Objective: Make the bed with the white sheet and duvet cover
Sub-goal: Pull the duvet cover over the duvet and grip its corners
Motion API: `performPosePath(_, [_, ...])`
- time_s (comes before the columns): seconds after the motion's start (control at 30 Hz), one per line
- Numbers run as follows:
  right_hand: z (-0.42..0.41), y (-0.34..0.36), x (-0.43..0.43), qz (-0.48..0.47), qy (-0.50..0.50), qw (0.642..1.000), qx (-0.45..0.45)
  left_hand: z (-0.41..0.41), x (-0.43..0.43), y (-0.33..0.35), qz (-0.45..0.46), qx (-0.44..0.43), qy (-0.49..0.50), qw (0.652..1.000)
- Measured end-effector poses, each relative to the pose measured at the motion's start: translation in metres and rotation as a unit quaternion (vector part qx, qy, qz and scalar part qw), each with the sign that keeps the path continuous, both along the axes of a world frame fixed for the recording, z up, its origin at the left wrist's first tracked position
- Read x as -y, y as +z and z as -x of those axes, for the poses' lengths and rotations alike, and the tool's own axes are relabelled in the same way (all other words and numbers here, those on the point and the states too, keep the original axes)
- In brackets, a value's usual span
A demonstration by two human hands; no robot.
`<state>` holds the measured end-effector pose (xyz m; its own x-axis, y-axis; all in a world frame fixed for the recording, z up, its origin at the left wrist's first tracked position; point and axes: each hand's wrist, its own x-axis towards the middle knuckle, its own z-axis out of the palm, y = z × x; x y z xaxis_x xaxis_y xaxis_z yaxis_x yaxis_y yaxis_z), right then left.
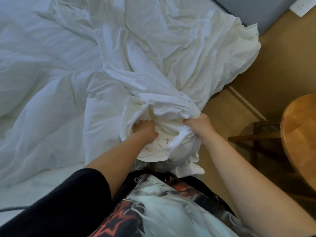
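Observation:
A crumpled white duvet cover (pixel 171 53) lies bunched over the right side of the bed and spills past the bed's corner. A puffy white duvet (pixel 44 86) is spread over the left part of the bed. My left hand (pixel 145 128) reaches into the bunched folds of the cover at its near end, fingers curled into the cloth. My right hand (pixel 200 125) grips a gathered handful of the same cover just to the right. A loose end of the cover hangs down between my arms. A flat white sheet (pixel 25 187) shows at the near left.
Tan floor (pixel 277 65) runs along the right of the bed. A round wooden table (pixel 301 134) stands at the right edge with a dark chair frame (pixel 256 137) beside it. A grey headboard or wall (pixel 256 12) is at the top right.

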<state>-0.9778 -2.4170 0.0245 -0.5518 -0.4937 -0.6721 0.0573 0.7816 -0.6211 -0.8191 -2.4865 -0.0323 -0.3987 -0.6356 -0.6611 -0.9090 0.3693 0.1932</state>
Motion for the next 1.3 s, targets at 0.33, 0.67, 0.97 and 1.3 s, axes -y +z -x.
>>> performPosePath(0.33, [-0.024, -0.004, -0.004, 0.022, -0.042, 0.999, -0.004, 0.0, -0.019, 0.055, -0.125, -0.416, 0.388, 0.813])
performPosePath(0.67, [-0.037, 0.016, 0.009, 0.098, 0.005, 0.988, -0.118, -0.055, 0.034, 0.06, 0.075, -0.093, -0.05, 0.992])
performPosePath(0.97, [-0.039, 0.023, 0.015, 0.096, -0.037, 0.99, -0.092, -0.035, 0.009, 0.062, 0.147, 0.031, -0.144, 0.978])
performPosePath(1.3, [-0.022, 0.03, 0.015, 0.088, -0.087, 0.988, -0.097, -0.058, 0.02, 0.062, 0.09, -0.137, -0.025, 0.986])
